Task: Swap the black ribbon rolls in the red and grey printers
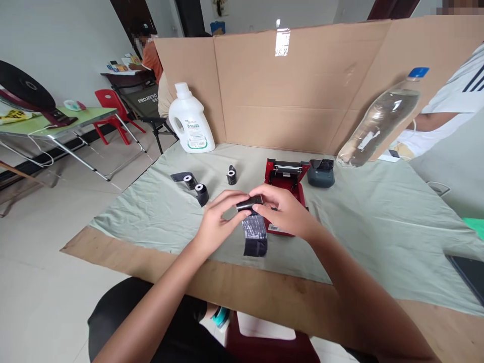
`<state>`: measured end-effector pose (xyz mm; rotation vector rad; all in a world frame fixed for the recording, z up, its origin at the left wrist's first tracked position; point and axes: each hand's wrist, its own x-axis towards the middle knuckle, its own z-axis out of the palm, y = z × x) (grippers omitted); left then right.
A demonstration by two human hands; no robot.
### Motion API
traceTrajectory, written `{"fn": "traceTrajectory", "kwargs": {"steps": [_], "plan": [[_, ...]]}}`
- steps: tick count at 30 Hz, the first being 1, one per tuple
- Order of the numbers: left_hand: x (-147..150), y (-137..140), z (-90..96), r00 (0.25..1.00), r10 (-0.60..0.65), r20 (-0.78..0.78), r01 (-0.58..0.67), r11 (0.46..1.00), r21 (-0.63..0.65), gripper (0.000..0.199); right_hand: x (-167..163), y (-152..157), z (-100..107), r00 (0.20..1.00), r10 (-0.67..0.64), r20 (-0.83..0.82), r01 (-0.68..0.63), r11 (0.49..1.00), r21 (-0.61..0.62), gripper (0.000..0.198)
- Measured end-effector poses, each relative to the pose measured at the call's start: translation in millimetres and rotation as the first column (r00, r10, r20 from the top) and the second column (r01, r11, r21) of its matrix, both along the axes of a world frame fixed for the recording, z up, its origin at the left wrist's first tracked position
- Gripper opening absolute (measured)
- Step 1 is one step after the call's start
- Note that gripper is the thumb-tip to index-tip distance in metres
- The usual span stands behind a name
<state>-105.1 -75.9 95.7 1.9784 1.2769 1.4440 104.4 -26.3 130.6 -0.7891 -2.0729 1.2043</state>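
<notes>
Black roll (245, 206) held up over the cloth (170, 217), in front of the red machine (301, 195) and towards its left side. A dark, shiny strip (255, 237) trails from it towards us, wrinkled along its upper part; whether its far end rests on the cloth, we can't tell.

We judge the roll light and fairly stiff at the core, the strip thin, slick and easily creased or torn. Best hold, we think: by the two ends, light pressure, thumbs off the loose film.

Left hand (221, 217): thumb and fingers curved in a partly open pinch about the roll's left end. Right hand (287, 210): grasping the right end, thumb on the near face, forefinger arched over the top. Fingertips of both nearly meet there.

Beyond, the machine stands with its lid raised, a dark cover (321, 176) just beside it. Farther left, a small roll (231, 176) stands alone.
</notes>
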Motion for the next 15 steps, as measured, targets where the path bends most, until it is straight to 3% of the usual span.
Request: {"fn": "traceTrajectory", "kwargs": {"steps": [4,8,12,15], "plan": [[-0.8,-0.2,-7.5,0.996,-0.023,0.089,0.038,0.983,-0.178,0.039,-4.7,-3.4,2.0,0.999,-0.008,-0.035,0.009,0.999,0.035,0.021],[-1.1,1.4,-12.5,0.979,-0.011,0.203,0.045,0.986,-0.161,0.044,-6.9,-1.8,0.3,0.994,-0.032,-0.101,0.024,0.996,-0.083,0.017],[0.5,3.6,-11.8,0.967,-0.012,0.254,0.076,0.968,-0.241,0.041,-8.1,0.1,-3.7,0.995,-0.026,-0.098,0.016,0.995,-0.101,0.021],[1.9,4.8,-15.0,0.949,-0.04,0.313,0.117,0.966,-0.229,0.04,-8.7,0.6,-6.0,0.993,-0.06,-0.104,0.046,0.99,-0.133,0.023]]}}
